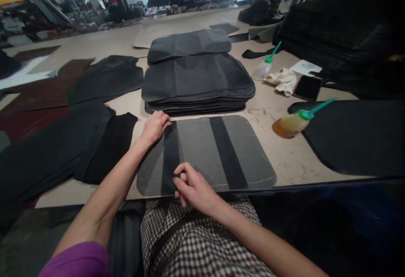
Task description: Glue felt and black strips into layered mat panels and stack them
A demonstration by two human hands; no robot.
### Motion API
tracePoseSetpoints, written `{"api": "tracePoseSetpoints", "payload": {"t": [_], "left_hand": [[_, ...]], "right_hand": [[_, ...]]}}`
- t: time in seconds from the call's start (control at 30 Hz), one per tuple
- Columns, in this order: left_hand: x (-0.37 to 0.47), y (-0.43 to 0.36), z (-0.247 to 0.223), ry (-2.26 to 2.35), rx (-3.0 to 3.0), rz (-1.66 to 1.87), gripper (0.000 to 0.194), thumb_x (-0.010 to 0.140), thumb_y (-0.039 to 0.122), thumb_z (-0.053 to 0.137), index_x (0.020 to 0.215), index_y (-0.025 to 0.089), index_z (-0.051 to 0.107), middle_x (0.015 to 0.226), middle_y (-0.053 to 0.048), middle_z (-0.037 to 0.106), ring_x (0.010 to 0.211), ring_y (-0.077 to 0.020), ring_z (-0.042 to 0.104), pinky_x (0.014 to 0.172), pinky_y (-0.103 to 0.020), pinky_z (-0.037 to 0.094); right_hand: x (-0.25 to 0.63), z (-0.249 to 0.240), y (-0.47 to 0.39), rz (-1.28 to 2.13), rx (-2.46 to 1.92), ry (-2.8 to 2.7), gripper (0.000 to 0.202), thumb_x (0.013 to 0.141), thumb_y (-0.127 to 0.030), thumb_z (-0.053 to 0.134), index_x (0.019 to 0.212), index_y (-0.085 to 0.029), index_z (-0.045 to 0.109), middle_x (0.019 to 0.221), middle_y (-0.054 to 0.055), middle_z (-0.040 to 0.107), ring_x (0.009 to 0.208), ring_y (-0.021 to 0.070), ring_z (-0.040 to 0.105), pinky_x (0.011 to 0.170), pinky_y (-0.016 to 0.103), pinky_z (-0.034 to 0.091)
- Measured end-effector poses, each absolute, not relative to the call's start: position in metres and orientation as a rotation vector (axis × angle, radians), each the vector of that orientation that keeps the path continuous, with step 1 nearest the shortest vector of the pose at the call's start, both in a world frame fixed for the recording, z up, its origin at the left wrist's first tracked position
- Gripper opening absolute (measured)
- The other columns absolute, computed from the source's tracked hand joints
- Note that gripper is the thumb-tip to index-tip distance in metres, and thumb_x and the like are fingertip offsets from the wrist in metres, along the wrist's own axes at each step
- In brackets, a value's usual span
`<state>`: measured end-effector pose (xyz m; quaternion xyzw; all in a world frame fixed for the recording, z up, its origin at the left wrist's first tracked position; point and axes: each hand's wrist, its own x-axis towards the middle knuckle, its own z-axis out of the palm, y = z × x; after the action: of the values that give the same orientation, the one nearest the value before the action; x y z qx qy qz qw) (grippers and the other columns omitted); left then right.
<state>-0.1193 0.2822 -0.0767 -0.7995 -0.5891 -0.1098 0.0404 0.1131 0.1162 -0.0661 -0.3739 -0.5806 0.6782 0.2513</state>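
Head view: a grey panel (198, 148) with rounded corners is laid flat on the tabletop (286, 161), squared to the near edge, so both ends can be reached from where the checked garment (209, 243) is seen. Two black strips, a left strip (171, 157) and a right strip (228, 152), are set across it, roughly parallel. The upper end of the left strip is met by the left hand (155, 126), fingers close together and bent down, seemingly so that it is kept from shifting; whether anything is pinched cannot be told. Near that strip's lower end, the right hand (193, 186) is held curled, thumb and forefinger narrowly apart; whether the strip's edge is caught between them cannot be made out. Behind the panel, similar dark pieces are piled in a stack (196, 79), presumably to be kept within arm's reach. To the right, an amber-filled bottle (289, 124) is left tilted, its green nozzle (322, 105) raised, perhaps so that its contents are not spilled.
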Motion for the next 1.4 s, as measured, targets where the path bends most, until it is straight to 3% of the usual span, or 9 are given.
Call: {"api": "tracePoseSetpoints", "payload": {"t": [0.13, 0.3, 0.47, 1.0, 1.2, 1.3, 1.4], "left_hand": [[-0.111, 0.277, -0.077, -1.788, -2.454, -0.303, 0.020, 0.104, 0.029, 0.051, 0.112, 0.019, 0.066, 0.116, -0.012, 0.063, 0.115, -0.0283, 0.051, 0.091, -0.041, 0.040], [-0.105, 0.267, -0.080, -1.836, -2.520, -0.240, 0.047, 0.111, 0.029, 0.024, 0.118, 0.006, 0.065, 0.119, -0.012, 0.061, 0.124, -0.0261, 0.048, 0.101, -0.042, 0.035], [-0.104, 0.258, -0.079, -1.797, -2.496, -0.220, 0.032, 0.108, 0.029, 0.042, 0.120, 0.012, 0.067, 0.117, -0.015, 0.063, 0.115, -0.0294, 0.052, 0.091, -0.041, 0.041], [-0.105, 0.255, -0.079, -1.777, -2.441, -0.163, 0.033, 0.106, 0.031, 0.040, 0.121, 0.016, 0.066, 0.117, -0.015, 0.063, 0.111, -0.0297, 0.051, 0.086, -0.040, 0.041], [-0.103, 0.246, -0.071, -1.658, -2.445, -0.173, 0.037, 0.105, 0.031, 0.036, 0.119, 0.019, 0.068, 0.112, -0.014, 0.067, 0.102, -0.0290, 0.055, 0.083, -0.039, 0.045], [-0.113, 0.247, -0.080, -1.614, -2.454, -0.135, 0.043, 0.105, 0.037, 0.032, 0.121, 0.020, 0.067, 0.114, -0.013, 0.069, 0.102, -0.0293, 0.057, 0.086, -0.039, 0.047], [-0.126, 0.260, -0.094, -1.592, -2.507, -0.151, 0.044, 0.104, 0.044, 0.033, 0.125, 0.023, 0.066, 0.119, -0.012, 0.070, 0.104, -0.0312, 0.059, 0.090, -0.042, 0.049]], "right_hand": [[0.116, -0.071, 0.117, 1.763, -1.038, -1.682, 0.011, 0.098, -0.023, 0.052, 0.106, -0.024, 0.044, 0.061, -0.009, 0.064, 0.039, 0.0094, 0.051, 0.047, 0.020, 0.041], [0.117, -0.078, 0.116, 1.654, -1.061, -1.864, 0.011, 0.099, -0.023, 0.053, 0.105, -0.024, 0.044, 0.061, -0.008, 0.064, 0.043, 0.0111, 0.054, 0.052, 0.023, 0.040], [0.114, -0.076, 0.116, 1.504, -1.105, -2.049, 0.011, 0.099, -0.018, 0.053, 0.104, -0.023, 0.044, 0.062, -0.007, 0.062, 0.048, 0.0123, 0.054, 0.056, 0.024, 0.038], [0.109, -0.068, 0.115, 1.340, -1.156, -2.244, 0.008, 0.100, -0.015, 0.055, 0.103, -0.020, 0.050, 0.075, -0.001, 0.067, 0.058, 0.0142, 0.058, 0.061, 0.025, 0.039], [0.107, -0.060, 0.103, 0.810, -1.291, -2.562, 0.016, 0.099, -0.022, 0.059, 0.114, -0.018, 0.058, 0.081, 0.007, 0.074, 0.068, 0.0259, 0.071, 0.060, 0.031, 0.047], [0.105, -0.063, 0.094, 0.513, -1.120, -2.694, 0.010, 0.096, -0.018, 0.058, 0.105, -0.016, 0.062, 0.079, 0.007, 0.075, 0.064, 0.0267, 0.071, 0.055, 0.034, 0.050], [0.101, -0.071, 0.095, 0.446, -0.914, -2.774, 0.012, 0.095, -0.016, 0.055, 0.093, -0.013, 0.066, 0.081, 0.009, 0.074, 0.066, 0.0251, 0.071, 0.046, 0.034, 0.047]]}}
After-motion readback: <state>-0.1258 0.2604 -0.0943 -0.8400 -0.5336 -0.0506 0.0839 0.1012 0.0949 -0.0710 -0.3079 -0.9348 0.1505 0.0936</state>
